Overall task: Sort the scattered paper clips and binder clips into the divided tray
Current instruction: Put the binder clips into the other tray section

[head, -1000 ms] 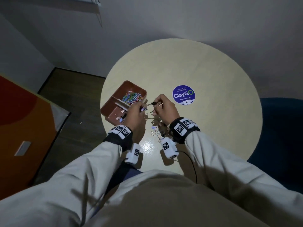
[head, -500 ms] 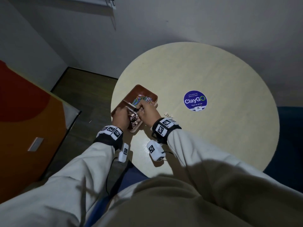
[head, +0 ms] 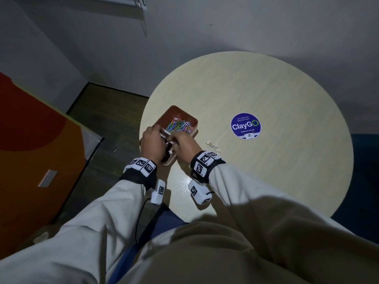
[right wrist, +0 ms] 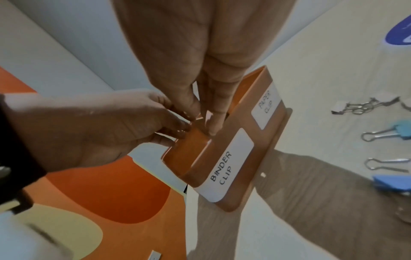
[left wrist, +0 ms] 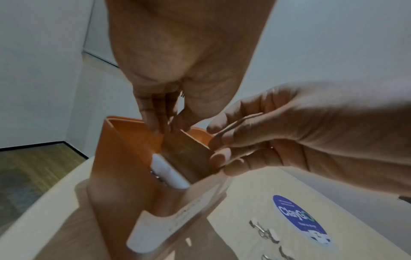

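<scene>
A brown divided tray [head: 174, 108] sits at the left edge of the round table. Its far half holds several coloured paper clips [head: 178, 126]. My left hand [head: 162, 136] and right hand [head: 172, 140] meet over the near half, which is labelled BINDER CLIP [right wrist: 224, 167]. My left hand [left wrist: 164, 126] points down into the tray [left wrist: 115, 158] with thumb and fingers together, and a glint of metal shows between them. My right hand [right wrist: 206, 119] has straight fingers touching the tray's divider [left wrist: 186, 153], with nothing seen in it. Several binder clips [head: 213, 144] lie loose on the table, among them a blue one [right wrist: 401, 130].
A purple ClayGO sticker [head: 245, 126] is stuck to the table to the right of the tray. The tray lies close to the table's left rim [head: 143, 119], above the wooden floor. An orange panel [head: 30, 150] stands at the left and a dark blue seat [head: 365, 181] at the right.
Both hands have moved left from the pile of loose clips to the tray's near half. The loose binder clips now lie to the right of my right wrist.
</scene>
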The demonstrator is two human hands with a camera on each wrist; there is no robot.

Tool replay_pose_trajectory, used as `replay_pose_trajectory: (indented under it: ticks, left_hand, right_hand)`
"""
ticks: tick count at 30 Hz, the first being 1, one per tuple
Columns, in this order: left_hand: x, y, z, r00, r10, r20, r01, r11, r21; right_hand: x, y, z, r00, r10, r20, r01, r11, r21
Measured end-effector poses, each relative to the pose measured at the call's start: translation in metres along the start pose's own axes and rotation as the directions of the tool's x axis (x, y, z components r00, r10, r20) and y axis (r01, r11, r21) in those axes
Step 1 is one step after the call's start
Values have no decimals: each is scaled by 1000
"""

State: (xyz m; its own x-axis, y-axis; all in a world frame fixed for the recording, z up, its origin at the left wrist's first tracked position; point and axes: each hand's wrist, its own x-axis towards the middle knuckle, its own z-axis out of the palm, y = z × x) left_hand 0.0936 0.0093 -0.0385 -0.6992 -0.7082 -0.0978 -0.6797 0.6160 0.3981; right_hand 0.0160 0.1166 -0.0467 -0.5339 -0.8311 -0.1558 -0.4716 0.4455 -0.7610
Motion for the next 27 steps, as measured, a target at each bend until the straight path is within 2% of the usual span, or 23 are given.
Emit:
replay_pose_trajectory:
  ticks: [3,5,7,9,12,14,17,20,23,27]
  left_hand:
    - [-7,20,3,992,118,-50,-115,992,51]
    - [-12,37,11,971,237,-14,-237,971,13]
    - [-19,53,21,939,336,65,-331,940,-82]
    - [-26,65,34,906,386,172,-366,921,-134]
    - [-32,74,52,861,421,287,-425,904,-51]
    - [-31,77,66,821,384,422,-443,896,46]
    - [-23,80,86,769,283,573,-430,892,137]
    - [-14,79,100,691,261,674,-546,800,250]
    - [-11,78,107,659,290,693,-600,759,253]
    - [-14,77,113,602,370,708,-648,745,161]
  right_hand:
    - [-12,17,-15,998,24,-66,-25,1000,-13]
    - [-20,34,-26,994,68,-90,-73,996,-46]
    - [-27,56,-34,986,140,-86,-151,979,-139]
    - [-33,80,-40,971,227,-72,-237,945,-227]
    - [-42,109,-45,943,330,-42,-325,884,-336]
    - [-49,122,-48,930,366,-19,-341,846,-409]
    - [-57,133,-49,937,345,56,-281,837,-469]
    - [-65,136,-49,955,269,123,-176,851,-494]
    - [-74,140,-47,960,211,182,-95,864,-495]
    - [-87,148,-45,949,172,263,-44,902,-430]
